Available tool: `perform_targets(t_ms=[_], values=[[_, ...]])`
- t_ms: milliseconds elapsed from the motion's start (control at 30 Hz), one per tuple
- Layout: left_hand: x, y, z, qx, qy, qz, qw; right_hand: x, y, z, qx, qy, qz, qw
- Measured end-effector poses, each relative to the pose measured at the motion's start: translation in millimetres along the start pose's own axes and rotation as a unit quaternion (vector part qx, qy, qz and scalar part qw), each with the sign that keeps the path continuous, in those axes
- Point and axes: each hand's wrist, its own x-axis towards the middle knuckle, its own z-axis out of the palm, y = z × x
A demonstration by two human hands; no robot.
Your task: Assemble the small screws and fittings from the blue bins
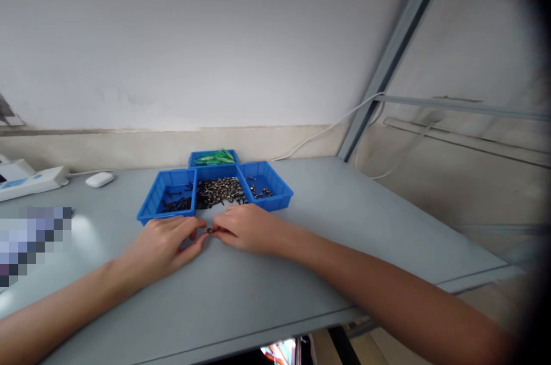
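Note:
My left hand [171, 240] and my right hand [244, 228] meet just above the grey table in front of the blue bins. Their thumbs and fingers pinch a small shiny metal part [210, 231] between them; its exact kind is too small to make out. Right behind the fingers lies a heap of small metal pieces [220, 190], some brassy and some dark. The left blue bin [148, 204] holds dark screw-like pieces [177, 202]. In the right blue bin [282, 200] are a few brassy pieces [263, 193].
Green packets or pieces [213, 157] fill a blue bin [235, 154] at the back. To the left are a white mouse-shaped object [100, 179], a white device [37, 181] and a blurred-out item [30, 239]. A metal frame post [387, 61] and a white cable [318, 131] stand at right.

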Motion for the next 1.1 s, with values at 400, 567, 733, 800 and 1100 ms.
perform_targets(t_ms=[400, 567, 733, 800, 1100], values=[[2, 0, 1.8, 0.016, -0.050, 0.011, 0.999, -1, -1, 0, -0.099, 0.064, -0.057, 0.991], [3, 3, 2.3, -0.004, -0.080, 0.004, 0.997, -2, -6, 1, -0.095, 0.074, -0.096, 0.988], [2, 1, 1.1, -0.024, -0.080, -0.029, 0.996, -2, 0, -1, -0.076, 0.066, -0.064, 0.993], [2, 0, 0.4, -0.024, -0.067, -0.037, 0.997, -1, 2, -1, -0.066, 0.055, -0.050, 0.995], [-1, 2, 1.5, -0.037, -0.012, -0.009, 0.999, 1, 2, 12, 0.100, 0.026, 0.005, 0.995]])
